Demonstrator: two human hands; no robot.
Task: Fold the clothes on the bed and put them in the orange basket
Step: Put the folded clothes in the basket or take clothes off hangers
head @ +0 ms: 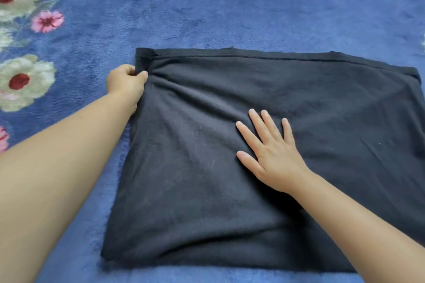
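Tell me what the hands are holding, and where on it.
The left hand pinches the dark garment at its far left edge; the right hand just presses flat on its middle.

A home bedroom, by the look of it: a bed covered edge to edge with a plush blue blanket [230, 6] patterned with cream and pink flowers [23, 82] along the left of the frame, a dark garment [230, 190] spread on it.

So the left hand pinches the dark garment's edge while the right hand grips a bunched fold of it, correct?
Not quite. In the head view the right hand lies flat, fingers spread, on the dark garment; it grips nothing. The left hand does pinch the edge.
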